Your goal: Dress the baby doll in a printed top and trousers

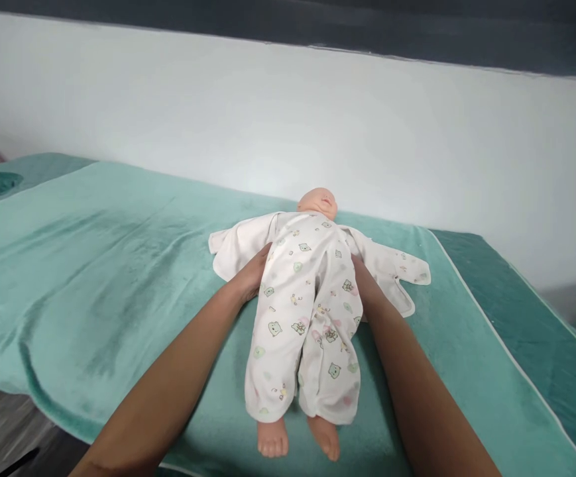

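Observation:
A baby doll [319,202] lies on its back, with its head toward the wall and its bare feet [273,438] toward me. White trousers [288,311] printed with small green bears cover its legs and reach up over its belly to the chest. A white long-sleeved top [245,242] is spread out on both sides of the body. My left hand [255,270] is against the trousers' left side at waist height, its fingers tucked out of sight. On the opposite side my right hand [362,275] touches the trousers likewise, mostly hidden by the cloth.
A light green plush blanket [93,278] with some wrinkles covers the table under the doll. Darker green cloth [531,298] shows along the right. Behind stands a white wall [268,119] with a dark band above. Grey wood-look floor [4,430] appears at lower left.

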Motion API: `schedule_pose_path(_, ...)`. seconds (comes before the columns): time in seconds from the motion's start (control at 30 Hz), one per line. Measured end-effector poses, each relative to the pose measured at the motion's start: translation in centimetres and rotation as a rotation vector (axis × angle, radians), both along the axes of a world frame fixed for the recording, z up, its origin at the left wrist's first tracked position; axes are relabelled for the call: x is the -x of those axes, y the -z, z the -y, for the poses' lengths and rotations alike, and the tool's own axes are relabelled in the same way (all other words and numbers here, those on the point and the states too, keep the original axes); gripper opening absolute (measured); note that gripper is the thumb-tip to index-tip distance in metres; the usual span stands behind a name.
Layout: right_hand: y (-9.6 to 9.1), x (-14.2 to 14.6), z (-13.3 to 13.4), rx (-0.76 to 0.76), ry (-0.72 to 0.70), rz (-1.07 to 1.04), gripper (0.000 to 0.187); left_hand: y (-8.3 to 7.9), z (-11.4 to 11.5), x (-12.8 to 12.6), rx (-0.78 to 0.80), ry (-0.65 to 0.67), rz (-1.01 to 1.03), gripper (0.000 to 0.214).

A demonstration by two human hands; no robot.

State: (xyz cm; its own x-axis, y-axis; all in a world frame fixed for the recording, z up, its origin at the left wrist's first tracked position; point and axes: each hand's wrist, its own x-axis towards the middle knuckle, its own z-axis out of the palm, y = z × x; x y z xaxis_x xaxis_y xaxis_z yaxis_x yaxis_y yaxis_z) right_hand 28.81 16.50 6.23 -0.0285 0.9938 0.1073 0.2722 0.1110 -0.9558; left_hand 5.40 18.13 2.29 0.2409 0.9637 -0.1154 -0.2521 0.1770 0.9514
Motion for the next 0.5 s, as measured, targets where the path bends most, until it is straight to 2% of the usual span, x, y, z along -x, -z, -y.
schedule_pose_path(0.1,-0.1,0.0,0.2,0.041,-0.051,-0.017,0.036,-0.4,0.2,-0.1,0.006,-0.005,0.017,0.051)
schedule_pose_path(0.23,-0.4,0.2,0.5,0.064,-0.031,-0.023,0.033,-0.9,0.5,-0.1,0.032,-0.03,-0.01,0.052)
schedule_pose_path(0.37,-0.6,0.4,0.7,0.043,-0.018,-0.015,0.035,-1.3,0.8,0.1,0.069,-0.007,-0.013,0.056)
schedule_pose_path(0.5,-0.9,0.5,0.8,0.013,0.001,0.015,0.035,-1.5,1.0,-0.1,0.091,0.009,0.005,0.052)
